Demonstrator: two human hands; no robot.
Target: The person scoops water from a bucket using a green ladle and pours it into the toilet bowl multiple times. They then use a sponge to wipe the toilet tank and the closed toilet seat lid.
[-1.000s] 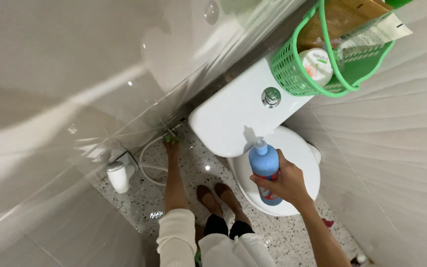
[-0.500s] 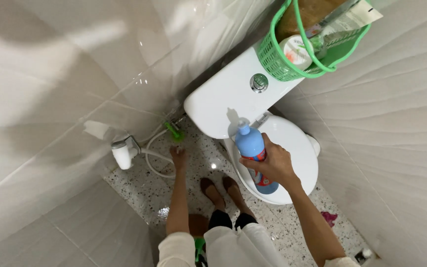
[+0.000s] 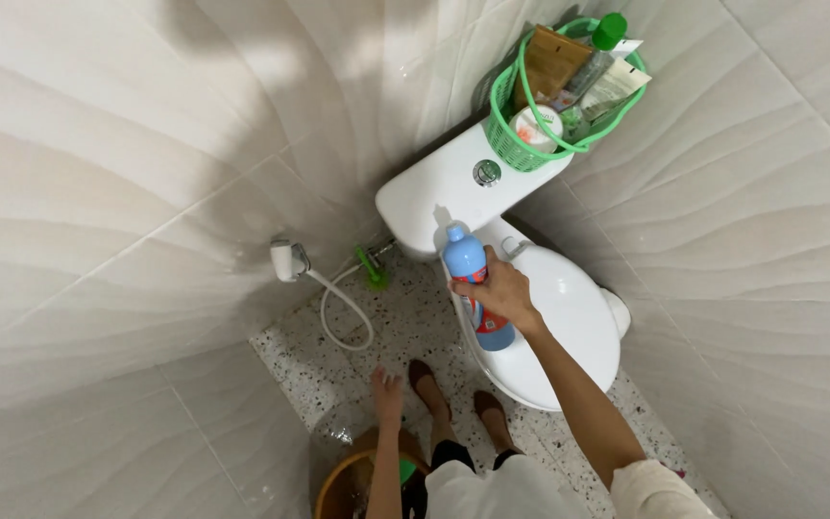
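Gripping a blue bottle (image 3: 477, 288) upright above the closed white toilet (image 3: 569, 327), the right hand (image 3: 501, 288) is keeping its nozzle uppermost, while the left hand (image 3: 386, 386) is hanging open, empty, towards a brown bucket (image 3: 343, 485).

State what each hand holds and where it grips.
Right hand holds the blue bottle around its middle. Left hand holds nothing.
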